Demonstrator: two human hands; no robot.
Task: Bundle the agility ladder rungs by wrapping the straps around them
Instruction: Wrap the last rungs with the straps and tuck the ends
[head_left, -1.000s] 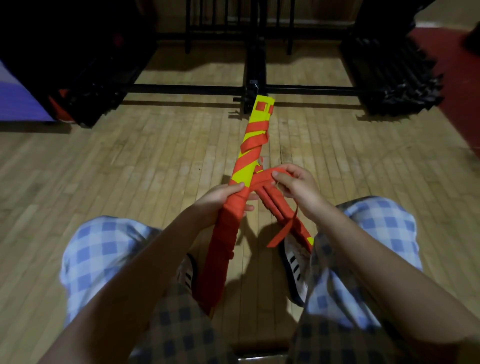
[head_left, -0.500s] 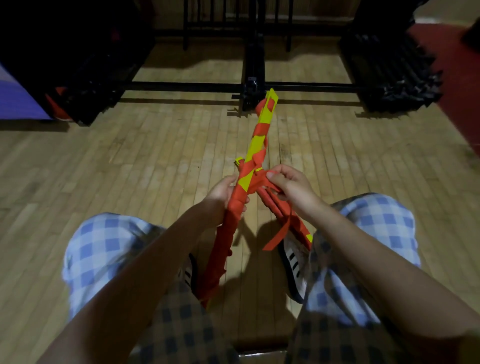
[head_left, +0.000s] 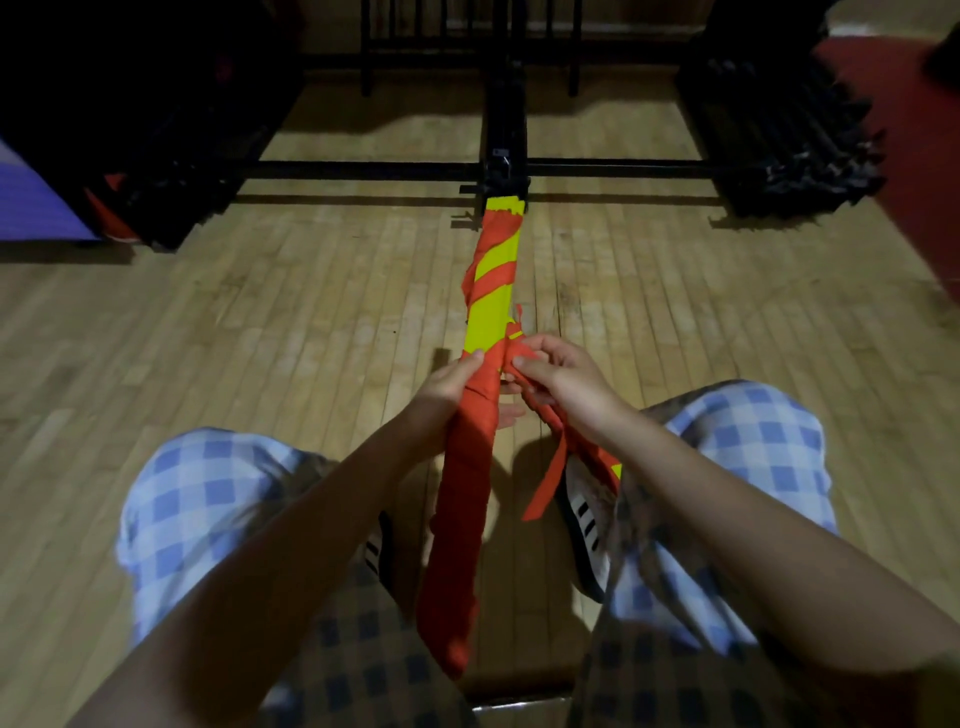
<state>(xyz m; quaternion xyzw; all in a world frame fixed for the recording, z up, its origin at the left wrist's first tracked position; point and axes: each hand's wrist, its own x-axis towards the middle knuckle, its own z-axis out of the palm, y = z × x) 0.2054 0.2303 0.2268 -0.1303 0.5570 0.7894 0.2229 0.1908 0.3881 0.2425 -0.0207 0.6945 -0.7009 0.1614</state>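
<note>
A long bundle of yellow ladder rungs (head_left: 488, 322) points away from me between my knees. Orange strap winds in loose spirals over its far half and covers its near half (head_left: 460, 519) fully. My left hand (head_left: 447, 387) grips the bundle at mid-length from the left. My right hand (head_left: 558, 371) pinches the orange strap (head_left: 524, 356) just right of the bundle. Loose strap (head_left: 550, 478) trails down from that hand toward my right shoe, with a free tail hanging.
I sit on a wooden floor (head_left: 260, 322) with checked-trouser knees either side. A black metal rack base (head_left: 506, 166) crosses the floor just beyond the bundle's tip. Dark stacked gear (head_left: 789, 130) sits back right, dark items and a purple mat (head_left: 31, 208) back left.
The bundle has turned about its length and its far end swung slightly right and flatter. My right hand has carried the strap over toward the bundle's right side. My left hand kept its grip.
</note>
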